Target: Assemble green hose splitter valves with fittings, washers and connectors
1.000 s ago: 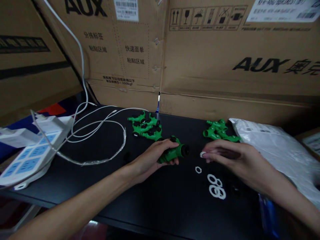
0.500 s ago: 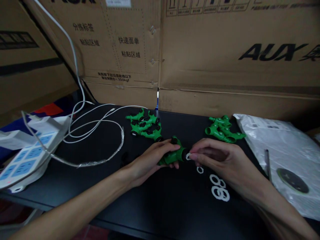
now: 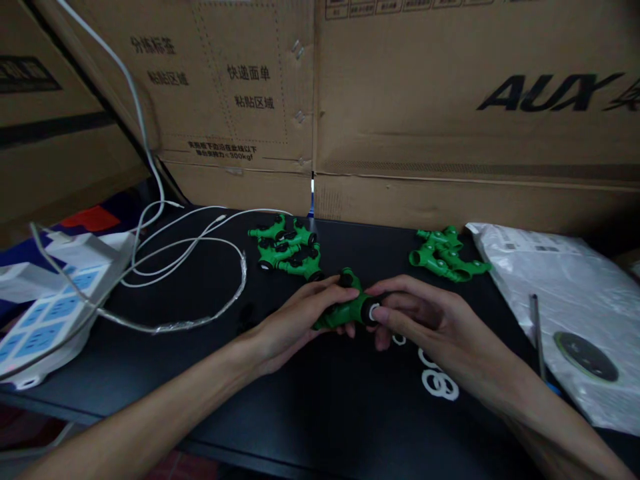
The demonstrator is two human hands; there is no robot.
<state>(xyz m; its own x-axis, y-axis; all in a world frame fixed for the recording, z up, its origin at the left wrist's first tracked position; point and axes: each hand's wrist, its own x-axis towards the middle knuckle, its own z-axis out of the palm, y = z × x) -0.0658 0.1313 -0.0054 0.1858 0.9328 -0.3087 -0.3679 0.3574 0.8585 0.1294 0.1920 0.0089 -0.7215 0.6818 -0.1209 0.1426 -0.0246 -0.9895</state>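
Observation:
My left hand (image 3: 323, 305) is wrapped round a green Y-shaped hose connector (image 3: 354, 308) with black fittings, held above the dark table. Its black collar (image 3: 369, 311) points right, and a white ring washer (image 3: 373, 311) sits at the mouth. My right hand (image 3: 407, 313) is closed at that end: the thumb presses on the washer and the index finger touches the connector's upper side. Other fingers curl below, partly hidden. Several loose white washers (image 3: 440, 385) lie on the table beneath the right hand, some covered by it.
Several green connectors with black fittings (image 3: 290, 250) lie behind my left hand; bare green ones (image 3: 445, 253) lie at the back right. White cables (image 3: 187, 327) and a power strip (image 3: 55, 313) are left. A plastic bag (image 3: 565, 300) is right, before cardboard boxes (image 3: 400, 120).
My right hand has brought the washer from just off the black collar into its mouth, and the index finger now rests on the connector. The camera view has shifted slightly.

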